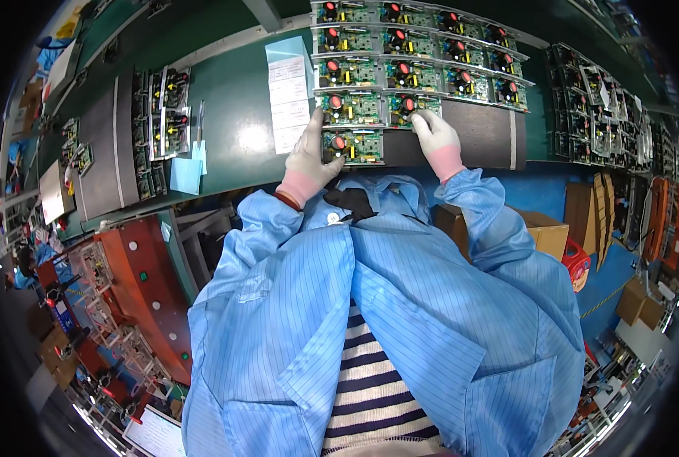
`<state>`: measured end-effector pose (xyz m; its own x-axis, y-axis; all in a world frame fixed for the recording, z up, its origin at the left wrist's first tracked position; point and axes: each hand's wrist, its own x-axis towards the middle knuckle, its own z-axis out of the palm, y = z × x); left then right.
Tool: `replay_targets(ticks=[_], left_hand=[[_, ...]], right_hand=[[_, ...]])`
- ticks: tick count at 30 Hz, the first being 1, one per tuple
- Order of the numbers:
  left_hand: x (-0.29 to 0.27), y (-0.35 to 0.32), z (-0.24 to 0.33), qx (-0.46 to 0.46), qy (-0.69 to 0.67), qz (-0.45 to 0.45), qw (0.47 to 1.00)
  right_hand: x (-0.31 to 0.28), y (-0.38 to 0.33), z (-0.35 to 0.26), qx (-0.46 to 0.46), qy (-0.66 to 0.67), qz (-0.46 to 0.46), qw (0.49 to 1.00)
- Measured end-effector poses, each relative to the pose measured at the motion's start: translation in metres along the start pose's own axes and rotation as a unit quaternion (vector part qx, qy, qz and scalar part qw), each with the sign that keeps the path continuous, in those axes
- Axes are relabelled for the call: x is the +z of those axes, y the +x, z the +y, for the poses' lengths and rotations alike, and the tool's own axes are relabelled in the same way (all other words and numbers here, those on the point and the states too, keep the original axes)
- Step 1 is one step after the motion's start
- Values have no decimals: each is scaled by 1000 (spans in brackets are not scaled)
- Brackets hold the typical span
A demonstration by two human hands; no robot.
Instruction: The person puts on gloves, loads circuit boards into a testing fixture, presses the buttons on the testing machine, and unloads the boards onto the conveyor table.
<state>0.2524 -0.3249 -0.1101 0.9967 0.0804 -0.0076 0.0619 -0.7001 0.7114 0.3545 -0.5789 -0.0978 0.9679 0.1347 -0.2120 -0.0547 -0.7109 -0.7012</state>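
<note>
Both gloved hands reach forward over the counter [233, 107] from blue striped sleeves. The left hand [309, 156] lies with its fingers stretched along the left edge of the nearest circuit board [353, 145], thumb toward the board's near corner, so it touches the board rather than closing around it. The right hand [436, 137] sits farther right, its fingers curled down onto the lower right corner of the board in the next row [414, 107]; whether it actually pinches that edge cannot be told. The nearest circuit board lies directly between the two hands, a little closer to the left one, its long axis running left to right across the dark mat [484, 133]. Beyond it, more green boards with red round parts stand in rows [419, 53] running away from the person. Just left of those rows a pale blue card carrying white rectangular labels [288, 95] lies lengthwise, pointing away. Farther left, a small light blue square sheet [185, 175] rests near another group of boards [164, 114]. Brown cardboard boxes [545, 232] stand below the counter on the right.
</note>
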Motion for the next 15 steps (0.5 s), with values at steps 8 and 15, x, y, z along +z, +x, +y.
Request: replay_targets(ticks=[8, 15], left_hand=[[2, 0, 3, 17, 18, 16, 1000], [8, -1, 9, -22, 26, 32, 999]], right_hand=[[10, 1, 13, -30, 54, 36, 997], [1, 5, 8, -18, 99, 9, 995]])
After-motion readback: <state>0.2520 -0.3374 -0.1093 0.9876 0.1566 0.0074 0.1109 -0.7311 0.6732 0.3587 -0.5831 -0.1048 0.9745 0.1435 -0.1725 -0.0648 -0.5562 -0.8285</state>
